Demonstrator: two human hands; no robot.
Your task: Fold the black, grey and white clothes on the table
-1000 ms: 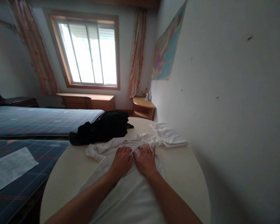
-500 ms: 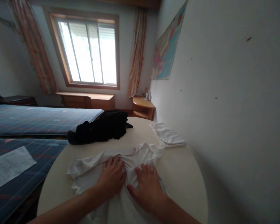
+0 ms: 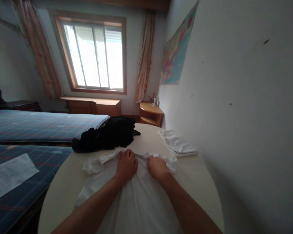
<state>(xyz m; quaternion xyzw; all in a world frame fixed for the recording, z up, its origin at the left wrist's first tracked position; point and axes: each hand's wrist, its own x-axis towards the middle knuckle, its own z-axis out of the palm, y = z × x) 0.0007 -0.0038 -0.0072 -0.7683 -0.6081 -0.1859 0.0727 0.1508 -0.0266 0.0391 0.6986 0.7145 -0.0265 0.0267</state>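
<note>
A white shirt point(image 3: 139, 204) lies spread over the round table point(image 3: 197, 191), its body running toward me and its far edge bunched in creases. My left hand point(image 3: 127, 165) is at that far edge, fingers curled over the cloth and gripping it. A short gap to the right, my right hand point(image 3: 158, 167) is closed on the same edge, its fingertips mostly hidden in the fabric. Crumpled parts of the shirt stick out to either side of the hands.
Black clothing point(image 3: 109, 134) is heaped at the table's far left edge. A folded white garment point(image 3: 179, 143) lies at the far right, by the wall point(image 3: 254, 130). Plaid mattresses point(image 3: 46, 125) stand left, one with a paper sheet point(image 3: 12, 177) on it.
Both hands have moved away from me to the shirt's far edge. They lay flat with fingers spread; now they are closed on the cloth. The shirt's body is drawn out longer.
</note>
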